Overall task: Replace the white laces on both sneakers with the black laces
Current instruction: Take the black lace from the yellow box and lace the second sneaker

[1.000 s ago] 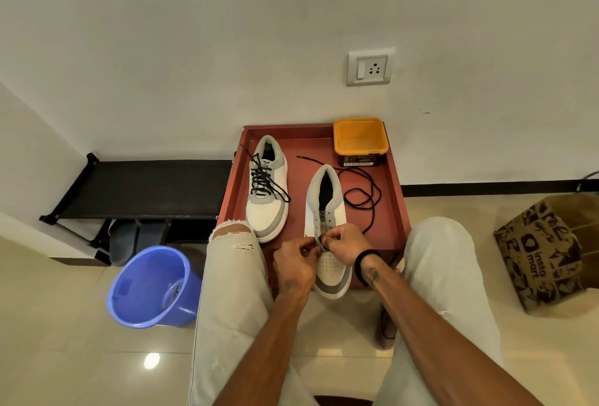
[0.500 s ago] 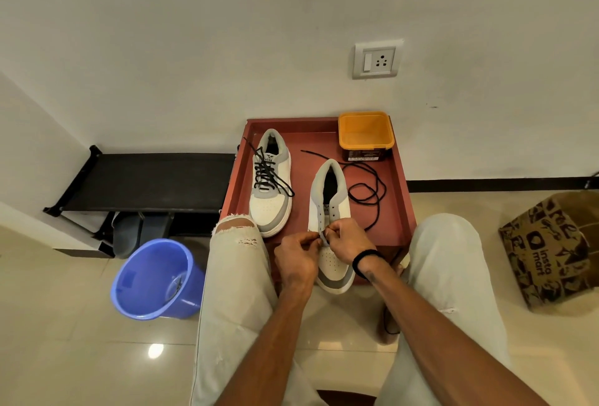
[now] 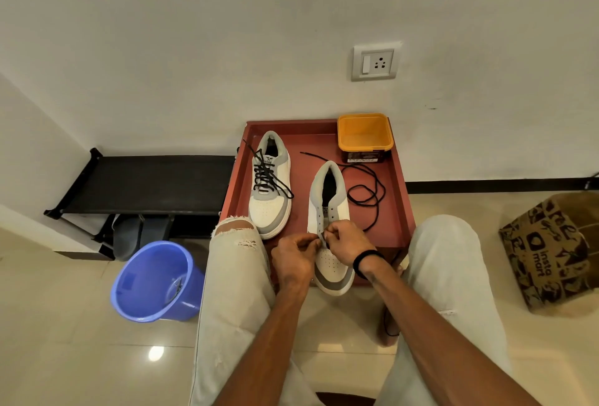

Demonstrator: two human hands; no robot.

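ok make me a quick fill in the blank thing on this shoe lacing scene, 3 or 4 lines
1. The left sneaker on the red tray is already laced in ____.
2. The container at the tray's far right corner is ____ in colour.
3. Both hands, left hand and right hand, work at the ____ sneaker.
4. The bucket on the floor is ____.

Missing words: black; orange; right; blue

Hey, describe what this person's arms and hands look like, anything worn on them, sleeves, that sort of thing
Both forearms are bare, with no sleeves in view. The right hand has a black band around its wrist, and a small dark marking, perhaps a tattoo, sits just below it on the forearm. The left hand wears nothing: no ring, watch or glove shows.
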